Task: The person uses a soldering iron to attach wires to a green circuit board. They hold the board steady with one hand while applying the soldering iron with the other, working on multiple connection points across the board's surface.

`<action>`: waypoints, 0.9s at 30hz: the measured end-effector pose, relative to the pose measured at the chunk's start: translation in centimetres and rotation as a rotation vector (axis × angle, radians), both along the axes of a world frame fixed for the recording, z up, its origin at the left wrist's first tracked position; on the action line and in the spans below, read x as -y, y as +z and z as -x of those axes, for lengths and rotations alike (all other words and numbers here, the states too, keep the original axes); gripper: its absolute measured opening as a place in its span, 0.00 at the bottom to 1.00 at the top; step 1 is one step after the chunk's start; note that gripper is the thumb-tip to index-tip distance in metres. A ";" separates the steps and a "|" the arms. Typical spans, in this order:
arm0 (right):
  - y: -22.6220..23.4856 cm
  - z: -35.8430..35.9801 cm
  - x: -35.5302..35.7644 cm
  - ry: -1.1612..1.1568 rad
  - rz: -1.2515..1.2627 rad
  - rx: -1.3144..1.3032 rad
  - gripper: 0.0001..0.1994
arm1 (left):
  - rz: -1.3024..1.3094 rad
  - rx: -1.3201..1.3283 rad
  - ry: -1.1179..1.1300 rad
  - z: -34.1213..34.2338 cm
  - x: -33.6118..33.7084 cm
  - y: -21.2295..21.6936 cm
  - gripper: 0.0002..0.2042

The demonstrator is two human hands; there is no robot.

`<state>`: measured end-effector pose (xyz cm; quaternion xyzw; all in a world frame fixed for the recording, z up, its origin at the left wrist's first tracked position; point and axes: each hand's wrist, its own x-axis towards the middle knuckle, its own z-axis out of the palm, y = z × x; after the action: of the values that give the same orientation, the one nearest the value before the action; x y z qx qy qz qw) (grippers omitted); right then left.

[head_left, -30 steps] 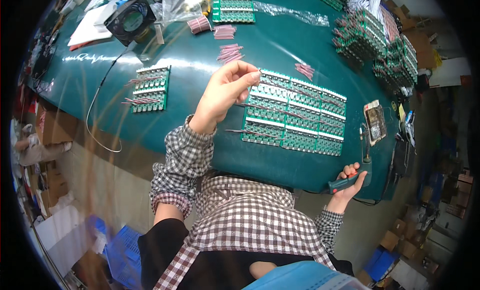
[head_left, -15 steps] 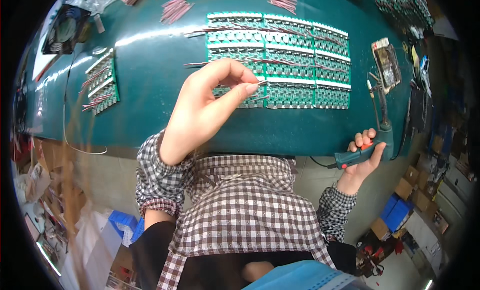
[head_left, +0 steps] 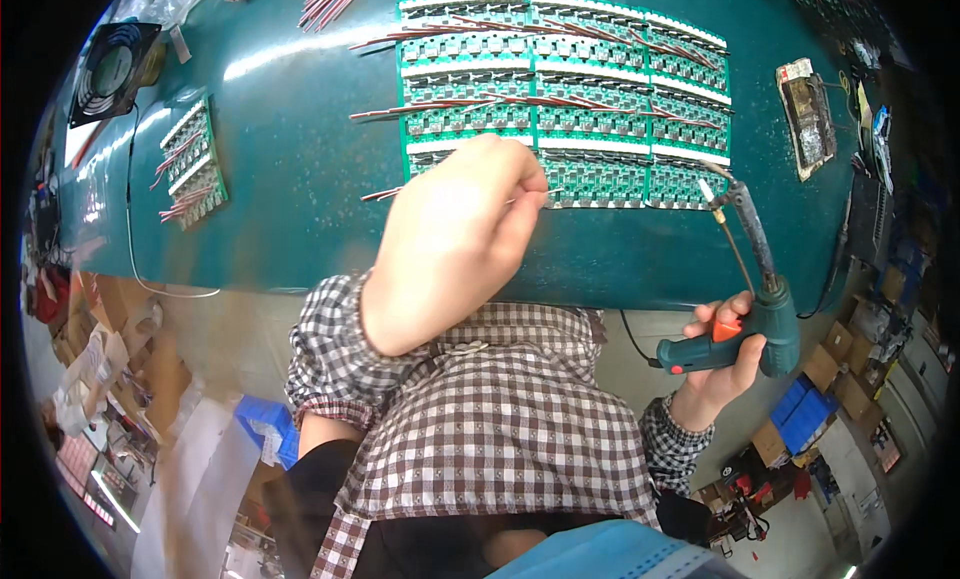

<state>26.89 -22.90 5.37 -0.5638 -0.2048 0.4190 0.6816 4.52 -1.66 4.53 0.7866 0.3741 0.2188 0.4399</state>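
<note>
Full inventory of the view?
Board block: one, green-white, table centre
Left board: one, green, table left
Wires: uncountable, reddish, on boards and piled above
Soldering gun: one, green, right hand
Tray: one, brown, table right
Fan: one, black, upper left
Table: one, green, beneath
Bins: several, blue, both sides
Apron: one, brown-white, on wearer
Mask: one, blue, bottom
Edge clutter: uncountable, mixed, blurred
Left hand: one, bare, over boards, pinching wire
Right hand: one, bare, gripping gun

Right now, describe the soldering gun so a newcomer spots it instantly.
Find the green table, then the person's right hand at its near edge. That hand grips a dark green, pistol-shaped soldering gun. Its bright orange trigger sets it apart from the flat circuit boards to its left.
</note>
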 end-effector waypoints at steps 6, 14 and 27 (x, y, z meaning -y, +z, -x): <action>0.6 0.7 0.4 -0.017 0.085 0.055 0.25 | -0.221 -0.148 0.093 -0.8 0.6 -2.5 0.06; 1.0 1.6 0.4 -0.049 0.163 0.086 0.26 | -0.074 -0.043 0.102 -0.4 0.1 -1.0 0.06; 2.3 3.5 -0.7 -0.117 0.295 0.139 0.24 | -0.140 -0.017 0.090 -2.1 0.3 -3.6 0.06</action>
<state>23.36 -22.22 7.69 -0.6965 -0.1545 0.3640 0.5988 6.63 -2.00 0.88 0.7995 0.3967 0.2573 0.3705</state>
